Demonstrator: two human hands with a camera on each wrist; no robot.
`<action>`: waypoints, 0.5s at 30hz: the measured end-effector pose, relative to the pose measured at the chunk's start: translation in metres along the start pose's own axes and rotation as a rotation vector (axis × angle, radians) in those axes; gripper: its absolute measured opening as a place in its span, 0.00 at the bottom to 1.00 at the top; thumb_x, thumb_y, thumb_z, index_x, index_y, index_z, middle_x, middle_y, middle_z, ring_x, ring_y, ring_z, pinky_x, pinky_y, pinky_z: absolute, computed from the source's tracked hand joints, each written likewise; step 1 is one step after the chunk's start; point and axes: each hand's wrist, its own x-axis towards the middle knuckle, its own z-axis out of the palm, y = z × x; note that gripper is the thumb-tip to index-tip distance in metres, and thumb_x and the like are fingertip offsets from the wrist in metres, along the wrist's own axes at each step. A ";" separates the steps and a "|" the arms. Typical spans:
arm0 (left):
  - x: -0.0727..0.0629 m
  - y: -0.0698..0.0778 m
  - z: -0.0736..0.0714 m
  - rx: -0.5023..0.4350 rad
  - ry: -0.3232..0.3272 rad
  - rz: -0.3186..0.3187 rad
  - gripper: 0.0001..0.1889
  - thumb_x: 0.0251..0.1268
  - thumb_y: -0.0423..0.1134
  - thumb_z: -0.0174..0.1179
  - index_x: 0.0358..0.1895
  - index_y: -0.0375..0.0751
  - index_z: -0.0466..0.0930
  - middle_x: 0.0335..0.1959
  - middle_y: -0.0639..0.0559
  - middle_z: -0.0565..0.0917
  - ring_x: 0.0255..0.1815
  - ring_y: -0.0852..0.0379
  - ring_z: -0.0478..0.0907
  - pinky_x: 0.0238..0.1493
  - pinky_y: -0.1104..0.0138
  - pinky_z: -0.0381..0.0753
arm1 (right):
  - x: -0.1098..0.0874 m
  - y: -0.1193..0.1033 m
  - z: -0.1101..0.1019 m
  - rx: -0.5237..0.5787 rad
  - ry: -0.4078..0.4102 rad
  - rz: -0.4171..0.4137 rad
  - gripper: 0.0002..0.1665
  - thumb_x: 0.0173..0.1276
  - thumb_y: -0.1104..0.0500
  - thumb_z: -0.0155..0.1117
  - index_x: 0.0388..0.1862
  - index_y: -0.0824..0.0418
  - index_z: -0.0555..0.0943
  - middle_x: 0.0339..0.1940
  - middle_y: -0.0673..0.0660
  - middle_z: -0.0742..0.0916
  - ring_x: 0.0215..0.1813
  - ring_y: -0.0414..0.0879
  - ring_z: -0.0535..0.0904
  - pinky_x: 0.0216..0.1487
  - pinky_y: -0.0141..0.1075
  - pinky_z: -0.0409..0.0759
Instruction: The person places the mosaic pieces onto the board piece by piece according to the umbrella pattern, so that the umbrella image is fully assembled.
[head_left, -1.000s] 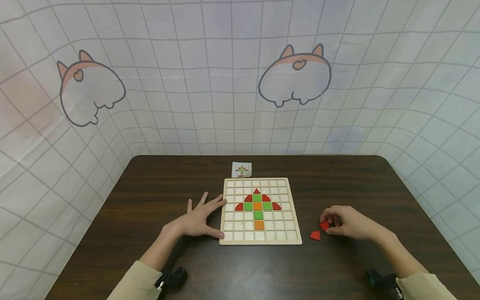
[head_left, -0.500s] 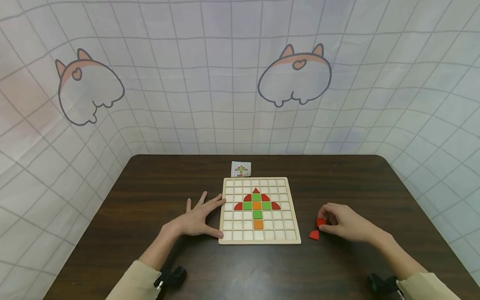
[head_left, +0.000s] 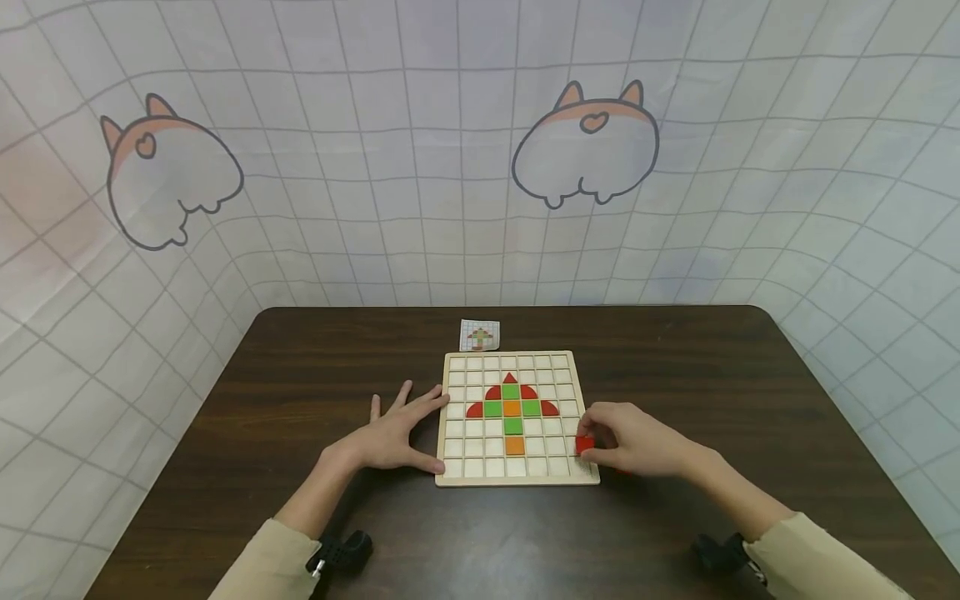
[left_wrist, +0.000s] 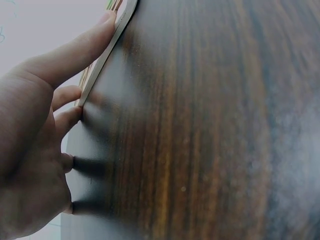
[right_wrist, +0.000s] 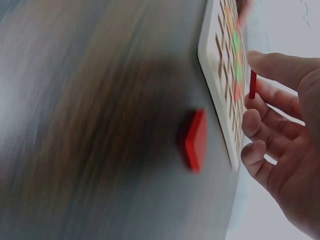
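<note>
A wooden grid board (head_left: 517, 481) lies on the table, with green, orange and red tiles forming a tree-like shape in its cells. My left hand (head_left: 388, 437) spreads its fingers at the board's left edge; the thumb and a fingertip touch the frame, and other fingertips rest on the table in the left wrist view. Over the board's right edge, my right hand (head_left: 641, 439) pinches a small red tile (head_left: 584, 445) between thumb and finger. In the right wrist view that tile is seen edge-on. A quarter-round red tile (right_wrist: 198, 140) lies on the table below this hand, mostly hidden in the head view.
A small card (head_left: 480, 335) printed with a similar coloured pattern lies just behind the board. The dark wooden table (head_left: 330, 342) has a white grid-patterned curtain (head_left: 420, 200) behind it and at its sides.
My right hand has picked up one of the two red tiles from the table and moved it left to the board's right edge. My left hand has stayed in place.
</note>
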 end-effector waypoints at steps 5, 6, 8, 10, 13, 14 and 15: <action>0.000 -0.002 0.001 -0.003 -0.003 0.002 0.56 0.54 0.63 0.76 0.83 0.52 0.56 0.85 0.50 0.47 0.82 0.35 0.26 0.65 0.26 0.19 | 0.014 -0.012 0.013 -0.015 -0.019 -0.018 0.10 0.68 0.56 0.76 0.43 0.54 0.82 0.31 0.45 0.80 0.28 0.37 0.73 0.32 0.31 0.75; 0.000 -0.003 0.001 -0.005 -0.004 0.002 0.55 0.54 0.63 0.76 0.83 0.52 0.56 0.85 0.50 0.47 0.82 0.35 0.26 0.65 0.26 0.19 | 0.016 -0.014 0.016 -0.019 -0.018 -0.024 0.11 0.67 0.55 0.76 0.43 0.54 0.82 0.31 0.45 0.80 0.29 0.37 0.73 0.33 0.31 0.75; 0.000 -0.002 0.001 -0.009 -0.004 0.003 0.55 0.54 0.62 0.76 0.83 0.52 0.56 0.85 0.50 0.47 0.82 0.35 0.26 0.65 0.26 0.19 | 0.020 -0.017 0.021 -0.026 -0.013 -0.033 0.11 0.67 0.55 0.76 0.43 0.54 0.83 0.31 0.46 0.80 0.29 0.37 0.72 0.32 0.31 0.74; -0.001 -0.001 0.000 -0.010 -0.003 0.005 0.55 0.54 0.62 0.76 0.83 0.51 0.56 0.85 0.50 0.47 0.82 0.35 0.26 0.65 0.26 0.19 | 0.024 -0.020 0.025 -0.034 -0.009 -0.041 0.11 0.66 0.54 0.77 0.43 0.53 0.83 0.31 0.46 0.80 0.29 0.38 0.72 0.32 0.31 0.73; -0.001 -0.001 0.000 -0.009 0.001 0.009 0.55 0.54 0.62 0.76 0.83 0.51 0.56 0.85 0.50 0.47 0.82 0.34 0.26 0.65 0.26 0.19 | 0.028 -0.023 0.030 -0.043 -0.013 -0.054 0.12 0.66 0.53 0.77 0.43 0.54 0.83 0.31 0.46 0.80 0.30 0.37 0.72 0.32 0.31 0.72; -0.001 0.000 0.000 -0.007 0.001 0.009 0.55 0.54 0.62 0.76 0.83 0.51 0.56 0.85 0.50 0.47 0.82 0.34 0.26 0.65 0.26 0.19 | 0.029 -0.024 0.032 -0.047 -0.015 -0.055 0.12 0.66 0.53 0.77 0.43 0.54 0.83 0.31 0.46 0.80 0.31 0.38 0.71 0.32 0.31 0.72; -0.001 0.000 0.000 -0.005 0.002 0.009 0.55 0.54 0.62 0.76 0.83 0.51 0.56 0.85 0.49 0.47 0.82 0.34 0.26 0.65 0.26 0.19 | 0.031 -0.025 0.033 -0.051 -0.018 -0.059 0.12 0.66 0.52 0.77 0.43 0.54 0.83 0.31 0.45 0.80 0.31 0.37 0.71 0.32 0.31 0.72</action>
